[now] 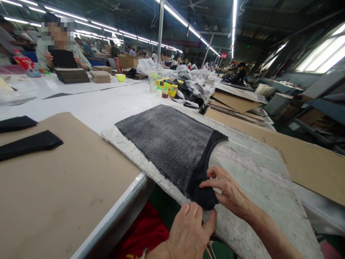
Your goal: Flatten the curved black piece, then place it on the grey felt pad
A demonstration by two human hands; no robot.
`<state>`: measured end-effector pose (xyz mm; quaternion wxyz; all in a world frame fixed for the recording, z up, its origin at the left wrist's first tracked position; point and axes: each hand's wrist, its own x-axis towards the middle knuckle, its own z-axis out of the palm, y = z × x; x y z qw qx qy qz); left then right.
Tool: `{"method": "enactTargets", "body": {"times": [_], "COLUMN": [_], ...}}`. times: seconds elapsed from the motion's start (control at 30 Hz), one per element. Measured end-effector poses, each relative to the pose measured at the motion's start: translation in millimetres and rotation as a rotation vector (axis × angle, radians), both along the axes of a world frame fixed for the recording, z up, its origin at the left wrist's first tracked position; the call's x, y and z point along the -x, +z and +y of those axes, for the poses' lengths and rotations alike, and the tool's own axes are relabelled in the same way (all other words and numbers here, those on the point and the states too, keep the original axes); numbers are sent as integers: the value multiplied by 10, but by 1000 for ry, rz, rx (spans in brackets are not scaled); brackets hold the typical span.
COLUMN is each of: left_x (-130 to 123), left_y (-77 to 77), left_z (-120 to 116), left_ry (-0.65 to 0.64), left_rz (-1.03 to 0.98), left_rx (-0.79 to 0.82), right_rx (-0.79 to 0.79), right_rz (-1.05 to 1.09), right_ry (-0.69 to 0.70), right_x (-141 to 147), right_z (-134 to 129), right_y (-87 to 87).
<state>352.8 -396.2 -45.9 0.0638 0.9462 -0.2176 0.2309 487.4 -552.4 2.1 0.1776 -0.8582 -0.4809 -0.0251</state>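
Observation:
A dark grey textured sheet of fabric or leather [167,140] lies on a pale, worn board [250,180]. Along its near right side runs a smooth black curved edge strip [201,176], folded over at the near corner. My right hand [226,190] pinches this black strip near that corner, index finger on top and thumb at its rim. My left hand [188,228] is closed at the board's near edge, just below the corner. Its thumb reaches up to the corner's tip; the fingertips are hidden, so what they grip does not show.
Left is a brown-covered table [61,172] with black folded pieces [32,144]. Small bottles [165,90], a yellow box [165,86] and plastic bags stand behind. Cardboard sheets [309,162] lie right. Across the white table, a person [63,46] holds a black panel near stacks [72,75].

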Motion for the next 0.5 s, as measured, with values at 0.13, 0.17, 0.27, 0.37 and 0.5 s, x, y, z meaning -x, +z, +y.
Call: {"method": "enactTargets", "body": {"times": [0.13, 0.17, 0.27, 0.37, 0.5], "left_x": [6, 8, 12, 6, -15], "left_y": [-50, -70, -141, -206, -259], "left_z": [-41, -48, -84, -136, -195], "left_ry": [94, 108, 128, 139, 148], "left_rz": [65, 73, 74, 68, 54], "left_rx": [-28, -35, -46, -26, 26], "right_rx": [45, 58, 88, 96, 14], "right_rz": [-8, 8, 52, 104, 214], "right_ry": [76, 106, 168, 168, 159], "right_x": [-52, -67, -114, -162, -245], "right_z": [26, 27, 22, 7, 13], "right_y": [58, 60, 58, 62, 80]}}
